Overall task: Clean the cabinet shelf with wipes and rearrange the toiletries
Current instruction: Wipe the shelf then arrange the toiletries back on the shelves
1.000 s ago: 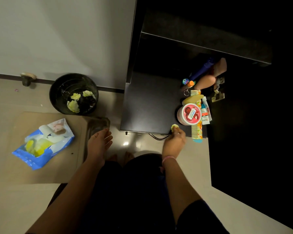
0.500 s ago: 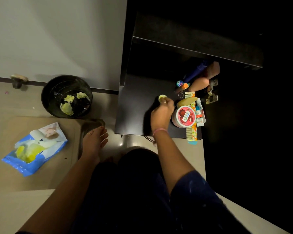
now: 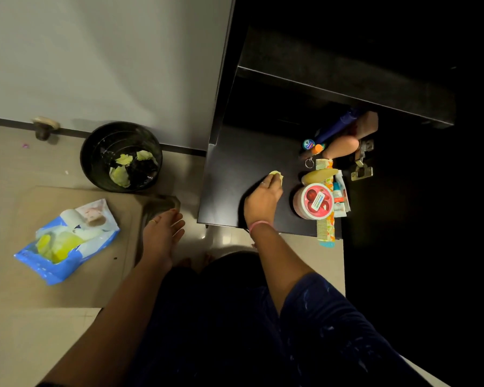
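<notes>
A dark cabinet shelf (image 3: 235, 177) lies low, just above the floor. My right hand (image 3: 263, 198) grips a scrunched yellow wipe (image 3: 275, 174) and presses it on the shelf's middle, left of the toiletries. Those crowd the shelf's right side: a red-lidded jar (image 3: 315, 201), a yellow bottle (image 3: 319, 175), a long comb (image 3: 325, 233), small tubes (image 3: 339, 195), a blue tube (image 3: 336, 129) and a peach bottle (image 3: 344, 145). My left hand (image 3: 162, 231) rests flat on the floor with fingers spread, holding nothing.
A blue wipes pack (image 3: 67, 238) lies open on a mat at the left. A black bin (image 3: 120, 156) with used yellow wipes stands by the white wall. A metal hinge (image 3: 361, 169) sits at the shelf's right; the cabinet beyond is dark.
My right hand carried the wipe from the shelf's front edge inward and left, to the shelf's middle. My left hand has stayed on the floor.
</notes>
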